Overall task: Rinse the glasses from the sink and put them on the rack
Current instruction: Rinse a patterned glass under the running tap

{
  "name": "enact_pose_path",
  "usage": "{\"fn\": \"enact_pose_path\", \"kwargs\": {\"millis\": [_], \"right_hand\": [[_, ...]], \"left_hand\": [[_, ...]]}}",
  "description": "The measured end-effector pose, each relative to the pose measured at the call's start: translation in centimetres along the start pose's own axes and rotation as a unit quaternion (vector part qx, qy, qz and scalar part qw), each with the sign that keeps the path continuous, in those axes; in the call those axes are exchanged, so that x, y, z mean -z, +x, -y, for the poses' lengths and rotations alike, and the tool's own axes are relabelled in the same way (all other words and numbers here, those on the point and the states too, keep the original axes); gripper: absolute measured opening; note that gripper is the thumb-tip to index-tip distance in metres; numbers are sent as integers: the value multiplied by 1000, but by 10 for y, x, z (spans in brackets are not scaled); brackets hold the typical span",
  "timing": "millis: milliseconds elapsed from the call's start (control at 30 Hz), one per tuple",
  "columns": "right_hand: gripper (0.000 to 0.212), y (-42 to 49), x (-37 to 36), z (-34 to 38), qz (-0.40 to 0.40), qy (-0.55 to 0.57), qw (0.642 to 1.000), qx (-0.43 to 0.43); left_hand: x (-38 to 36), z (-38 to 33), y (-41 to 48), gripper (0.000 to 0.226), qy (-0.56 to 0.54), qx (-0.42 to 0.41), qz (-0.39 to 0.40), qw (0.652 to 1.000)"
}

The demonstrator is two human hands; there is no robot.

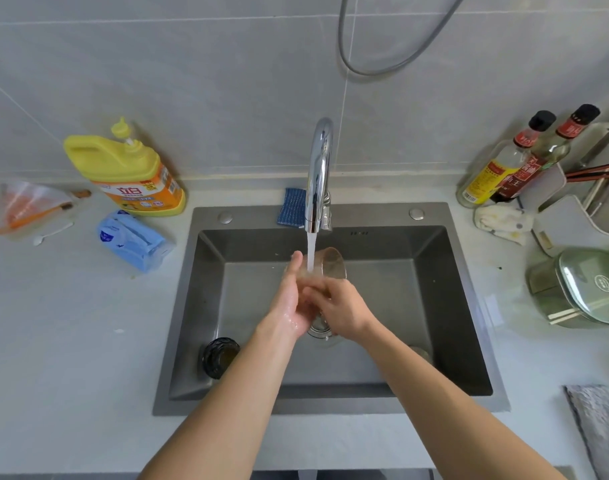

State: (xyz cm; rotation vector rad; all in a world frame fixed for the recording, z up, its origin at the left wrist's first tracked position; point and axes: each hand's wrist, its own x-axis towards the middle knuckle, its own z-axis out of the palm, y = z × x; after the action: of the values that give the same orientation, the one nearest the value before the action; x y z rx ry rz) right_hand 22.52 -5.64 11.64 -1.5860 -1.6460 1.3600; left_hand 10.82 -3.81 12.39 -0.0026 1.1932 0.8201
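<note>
A clear, brown-tinted glass (332, 265) lies tilted on its side under the running water from the chrome faucet (318, 174), over the grey steel sink (466, 306). My left hand (291, 299) cups the glass from the left with fingers stretched along it. My right hand (341, 310) grips it from below and the right. A dark ribbed glass (220, 356) stands in the sink's near left corner. Another glass (421, 353) is partly hidden behind my right forearm at the sink's near right.
A yellow detergent bottle (130, 174) and a blue packet (133, 240) stand left of the sink. A blue sponge (291, 207) lies behind the faucet. Sauce bottles (514, 164), a white rack (580, 202) with chopsticks, a cloth (504, 221) and a green lidded container (587, 289) are on the right.
</note>
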Motion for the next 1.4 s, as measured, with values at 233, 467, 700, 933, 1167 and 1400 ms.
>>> {"fn": "enact_pose_path", "kwargs": {"millis": [233,467,700,933,1167,1400], "right_hand": [[26,-6,16,-8,96,-73,993,2],[23,-4,-6,-1,-13,107,994,-33],[35,-3,12,0,92,-143,985,-22],[27,-4,2,6,67,28,997,-30],[33,-3,8,2,77,-119,990,-8],[20,-3,17,-16,82,-110,990,28]], "left_hand": [[-6,-5,-5,55,30,14,8,999],[-9,-2,1,60,-37,10,-24,999],[-1,-4,3,58,10,8,-11,1000],[-5,-2,11,59,-10,14,-46,999],[4,1,13,58,13,7,-21,1000],[9,-9,17,61,32,-2,-10,999]]}}
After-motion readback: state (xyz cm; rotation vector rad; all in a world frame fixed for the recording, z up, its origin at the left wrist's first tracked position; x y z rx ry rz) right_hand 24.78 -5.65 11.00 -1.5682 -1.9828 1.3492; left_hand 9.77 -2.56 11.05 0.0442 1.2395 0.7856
